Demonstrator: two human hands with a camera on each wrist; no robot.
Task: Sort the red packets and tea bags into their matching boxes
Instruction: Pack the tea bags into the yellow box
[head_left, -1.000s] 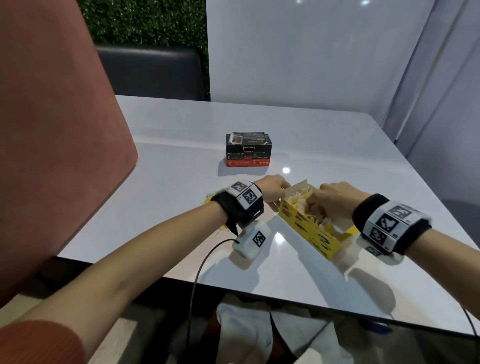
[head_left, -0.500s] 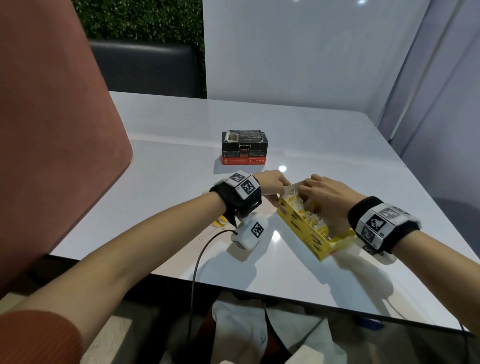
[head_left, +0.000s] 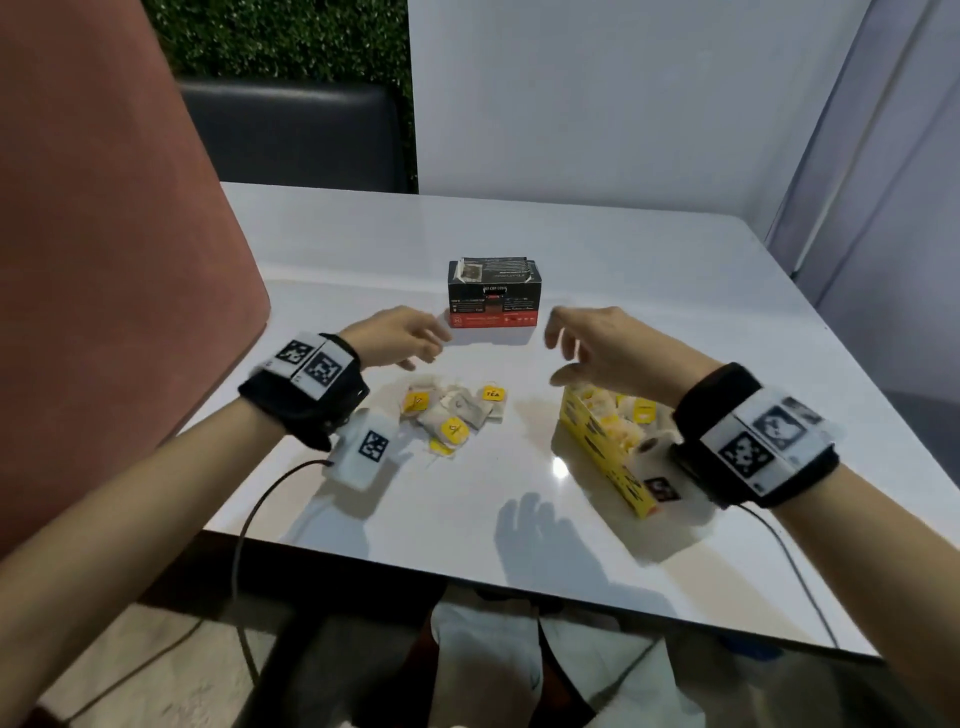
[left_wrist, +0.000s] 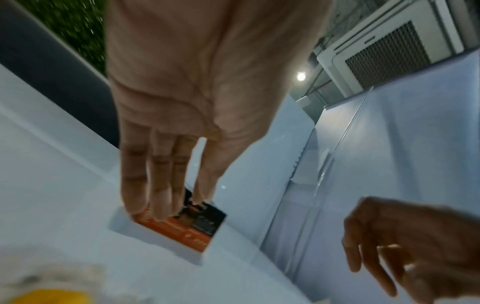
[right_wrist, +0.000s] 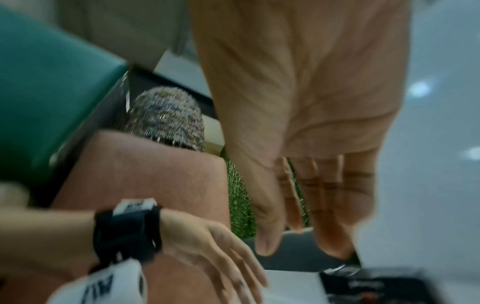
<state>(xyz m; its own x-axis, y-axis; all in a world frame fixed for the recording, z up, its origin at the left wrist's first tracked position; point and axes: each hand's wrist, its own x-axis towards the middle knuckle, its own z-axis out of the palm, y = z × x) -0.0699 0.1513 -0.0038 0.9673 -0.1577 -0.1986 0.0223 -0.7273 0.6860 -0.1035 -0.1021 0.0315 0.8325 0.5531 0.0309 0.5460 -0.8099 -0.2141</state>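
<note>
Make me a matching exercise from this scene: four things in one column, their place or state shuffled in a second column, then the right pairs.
Things:
1. yellow box
2. black and red box
3. loose tea bags
4. left hand

Places or states:
A. heaped on the white table, between the two wrists
B. farthest back, at the table's middle
C. open, holding nothing, raised over the table
D. under the right hand, tea bags inside

Pairs: 1-D, 2-B, 3-A, 4-C

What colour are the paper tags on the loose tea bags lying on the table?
Yellow paper tags, one printed with the word TEA; clearest in the head view.
</note>
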